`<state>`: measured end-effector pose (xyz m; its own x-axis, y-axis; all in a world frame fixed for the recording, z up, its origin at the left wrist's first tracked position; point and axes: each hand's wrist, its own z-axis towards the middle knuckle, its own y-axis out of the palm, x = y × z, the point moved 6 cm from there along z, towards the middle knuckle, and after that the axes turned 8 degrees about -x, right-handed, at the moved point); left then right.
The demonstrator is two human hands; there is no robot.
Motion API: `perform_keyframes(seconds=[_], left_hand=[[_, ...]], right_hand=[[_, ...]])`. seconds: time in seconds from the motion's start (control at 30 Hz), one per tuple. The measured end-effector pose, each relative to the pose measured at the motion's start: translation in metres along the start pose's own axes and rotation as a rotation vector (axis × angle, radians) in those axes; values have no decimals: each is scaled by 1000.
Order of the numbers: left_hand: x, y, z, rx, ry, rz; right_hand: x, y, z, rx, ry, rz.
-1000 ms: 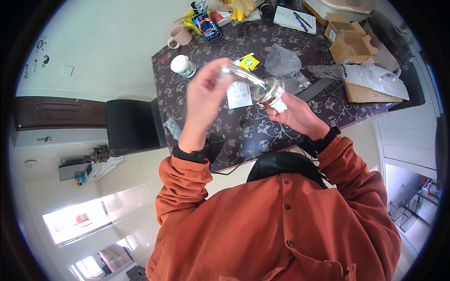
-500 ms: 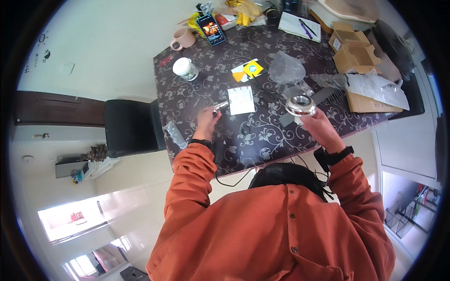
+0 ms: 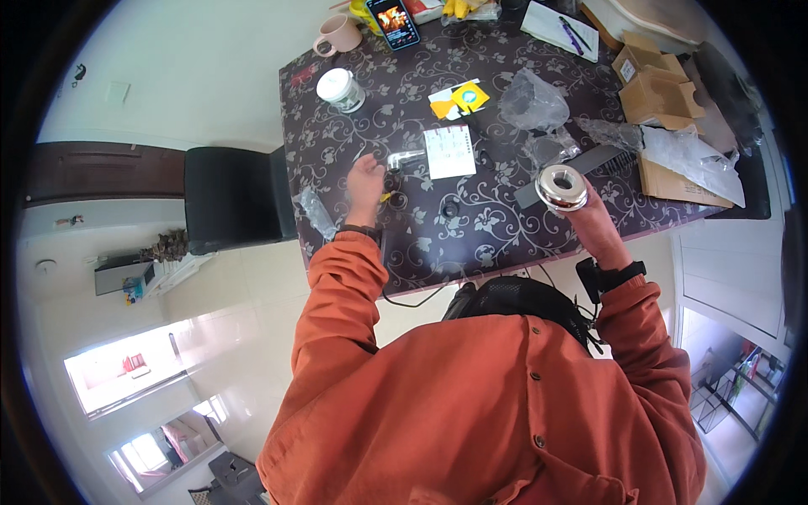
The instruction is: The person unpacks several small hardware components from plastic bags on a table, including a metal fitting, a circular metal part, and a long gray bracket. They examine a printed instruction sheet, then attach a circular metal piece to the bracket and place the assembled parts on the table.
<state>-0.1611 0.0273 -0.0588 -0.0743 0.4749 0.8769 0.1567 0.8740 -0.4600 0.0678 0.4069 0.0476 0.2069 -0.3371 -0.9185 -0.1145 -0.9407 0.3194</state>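
Observation:
On the table's left half, my left hand point(image 3: 366, 178) hovers with loosely bent, parted fingers and holds nothing I can see. A small yellow bit point(image 3: 385, 197) shows beside its palm; whether it touches the hand is unclear. Just to its right lies a shiny chrome elbow-shaped piece point(image 3: 406, 158), its end against a white printed sheet point(image 3: 450, 152). My right hand point(image 3: 591, 210) grips a polished silver round piece with a central hole point(image 3: 561, 187), raised over the table's right side. Part of that hand is hidden behind the metal. A small black ring point(image 3: 450, 208) lies between the hands.
Crumpled clear plastic bags point(image 3: 534, 99), a dark grey comb-like strip point(image 3: 589, 168) and open cardboard boxes point(image 3: 661, 91) occupy the right. A white lidded tub point(image 3: 341, 90), a pink mug point(image 3: 338, 34) and a propped phone point(image 3: 393, 23) stand far left. A black chair point(image 3: 231, 200) adjoins the left edge.
My left hand has let go of the chrome elbow-shaped piece and drawn back to the left. The silver round piece in my right hand has tilted, its hole now facing up more. The view has shifted.

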Motion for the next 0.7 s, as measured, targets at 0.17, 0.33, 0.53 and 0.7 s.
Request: perform_keyframes(seconds=[0.17,0.33,0.53,0.7], left_hand=[[3,-24,-32,-87,24,382],[10,1,-67,-230,125,642],[15,25,-81,-223,96,587],[27,46,-87,-244,184,686]], right_hand=[[11,2,2,-11,31,12],[25,3,4,-85,94,-68],[43,6,1,-167,176,-165],[51,5,-3,-196,196,-333]])
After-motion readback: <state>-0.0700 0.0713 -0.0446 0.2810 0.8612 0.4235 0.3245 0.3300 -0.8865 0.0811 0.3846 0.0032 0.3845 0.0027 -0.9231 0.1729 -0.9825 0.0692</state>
